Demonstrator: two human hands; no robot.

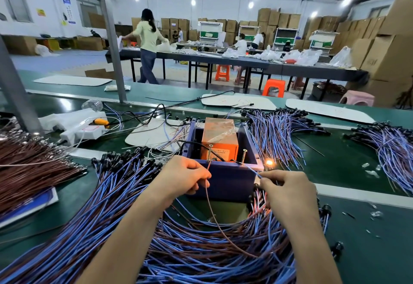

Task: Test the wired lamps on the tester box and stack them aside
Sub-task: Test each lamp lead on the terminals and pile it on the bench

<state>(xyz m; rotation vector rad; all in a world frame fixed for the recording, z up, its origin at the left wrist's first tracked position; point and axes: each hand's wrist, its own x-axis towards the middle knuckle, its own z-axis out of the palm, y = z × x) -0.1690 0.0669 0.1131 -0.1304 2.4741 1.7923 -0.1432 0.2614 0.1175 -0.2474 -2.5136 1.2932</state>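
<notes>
The tester box (225, 178) is a blue open box holding an orange unit (220, 143), with two upright screws (244, 156) on its near rim. My left hand (185, 177) pinches a brown wire (212, 214) whose end touches the left screw. My right hand (288, 191) pinches a blue wire (252, 171) that runs to the right screw. A small lamp (269, 162) glows orange just above my right hand. A big heap of blue and brown wired lamps (178, 245) lies under both forearms.
Stacks of blue-wired lamps (277, 136) lie right of the box, with more at the far right (391, 149). Brown wires (29, 167) are piled at the left. A white power strip (82, 130) sits behind. A metal post (111, 38) stands on the green belt. Several people work at distant tables.
</notes>
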